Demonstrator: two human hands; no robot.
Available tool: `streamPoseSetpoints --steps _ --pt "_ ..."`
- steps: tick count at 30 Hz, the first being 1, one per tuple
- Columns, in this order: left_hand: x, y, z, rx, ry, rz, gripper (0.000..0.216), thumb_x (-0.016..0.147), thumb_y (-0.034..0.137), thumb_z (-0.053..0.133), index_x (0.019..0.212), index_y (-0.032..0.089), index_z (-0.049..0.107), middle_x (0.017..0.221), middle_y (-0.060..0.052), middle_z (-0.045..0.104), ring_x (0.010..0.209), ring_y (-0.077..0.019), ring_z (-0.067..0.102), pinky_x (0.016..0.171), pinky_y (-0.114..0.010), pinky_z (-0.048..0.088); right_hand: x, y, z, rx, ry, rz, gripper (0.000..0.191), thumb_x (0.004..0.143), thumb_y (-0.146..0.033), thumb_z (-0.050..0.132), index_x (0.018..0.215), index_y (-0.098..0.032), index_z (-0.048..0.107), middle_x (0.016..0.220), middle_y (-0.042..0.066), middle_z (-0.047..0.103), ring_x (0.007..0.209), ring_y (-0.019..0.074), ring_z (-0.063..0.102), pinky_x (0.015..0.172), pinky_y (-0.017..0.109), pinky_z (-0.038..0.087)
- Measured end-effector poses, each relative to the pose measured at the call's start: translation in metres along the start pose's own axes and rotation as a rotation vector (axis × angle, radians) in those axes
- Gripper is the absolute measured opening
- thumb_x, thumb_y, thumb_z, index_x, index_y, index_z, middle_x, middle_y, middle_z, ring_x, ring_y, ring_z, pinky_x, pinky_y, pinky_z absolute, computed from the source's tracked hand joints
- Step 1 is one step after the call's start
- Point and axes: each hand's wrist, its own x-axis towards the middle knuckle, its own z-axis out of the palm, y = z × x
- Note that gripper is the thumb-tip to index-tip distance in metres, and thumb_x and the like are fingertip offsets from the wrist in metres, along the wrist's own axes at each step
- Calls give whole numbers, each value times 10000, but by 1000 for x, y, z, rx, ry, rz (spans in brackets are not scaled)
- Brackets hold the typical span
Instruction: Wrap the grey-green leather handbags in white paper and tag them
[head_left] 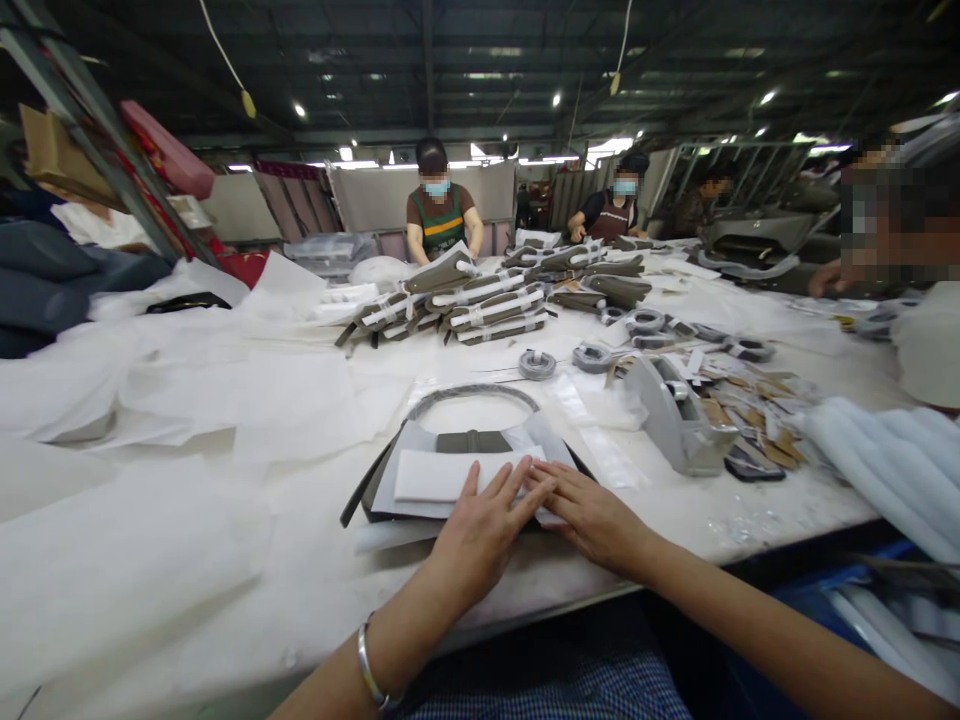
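Observation:
A dark grey-brown handbag (472,441) lies flat on the white table before me, its thin round handle (442,394) pointing away. White paper covers part of it, and a folded white foam sheet (435,478) rests across the top. My left hand (480,525) lies on the foam's near edge with fingers stretched and spread. From the right, my right hand (600,515) reaches over the foam's right end, its fingers extended flat. The fingertips of both hands meet or overlap there. Neither hand grips anything that I can see.
White paper sheets (225,380) spread over the left. Wrapped bags (480,300) are piled farther back. To the right are coiled straps (537,364), a grey tape dispenser (675,425), tags (765,430) and white foam rolls (877,470). Masked co-workers (442,220) stand across the table.

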Motion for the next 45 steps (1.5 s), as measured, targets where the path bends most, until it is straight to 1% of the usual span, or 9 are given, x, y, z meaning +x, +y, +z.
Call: streamPoseSetpoints --steps 5,8,12,16,23,27,33,37,45 --pt "-7 1 24 7 124 -34 580 1013 283 419 1547 292 194 1600 -25 293 1439 -216 352 1201 -527 262 0 -4 -26 221 -29 15 527 903 -274 611 1399 -119 527 1438 161 545 1401 283 427 1167 478 370" --pt "-10 3 32 32 194 -48 533 1022 298 409 1528 341 244 1564 22 374 1419 -203 384 1209 -508 256 13 0 -48 385 1 158 287 989 -341 501 1005 -192 745 1117 73 751 1117 199 675 1002 326 526" --pt "-8 4 33 58 263 -55 492 1012 349 450 1488 383 330 1525 56 440 1389 -185 426 1193 -480 301 55 17 -50 188 120 264 316 1006 -312 471 891 -204 744 949 48 779 927 176 722 916 316 536" --pt "-6 2 33 66 285 -43 476 1006 372 460 1473 375 366 1513 61 455 1363 -182 458 1176 -471 332 94 38 -25 -46 -211 141 326 992 -304 500 1243 -161 650 1303 130 661 1273 251 566 1131 485 355" --pt "-6 0 28 17 181 -24 548 983 325 510 1497 351 324 1513 44 454 1387 -210 434 1176 -525 324 112 51 -4 -126 -361 287 401 993 -325 467 854 -102 769 906 193 766 974 312 713 1049 548 395" --pt "-5 1 25 -28 114 -33 636 949 307 569 1517 347 284 1529 17 429 1397 -236 422 1173 -548 319 89 44 -22 -44 -256 297 332 1013 -308 439 1024 -203 754 1162 93 735 1142 233 648 1100 451 388" --pt "-5 2 21 -83 72 -58 678 935 224 566 1526 339 256 1539 6 408 1423 -242 382 1184 -576 277 -26 -19 -33 38 418 289 257 943 -262 608 1193 -243 664 1064 71 725 988 184 663 898 312 548" --pt "-5 2 19 -94 73 -58 679 924 193 564 1525 320 275 1533 -15 416 1420 -253 388 1185 -576 271 -68 -53 -12 18 226 253 276 962 -202 553 1221 -214 649 1040 76 710 909 185 652 815 297 568" --pt "-6 3 18 -24 99 -34 711 906 189 578 1534 299 265 1528 -33 424 1409 -263 405 1179 -559 295 -43 -43 5 -212 58 138 243 989 -168 453 973 -140 694 882 78 674 812 207 597 741 326 520"
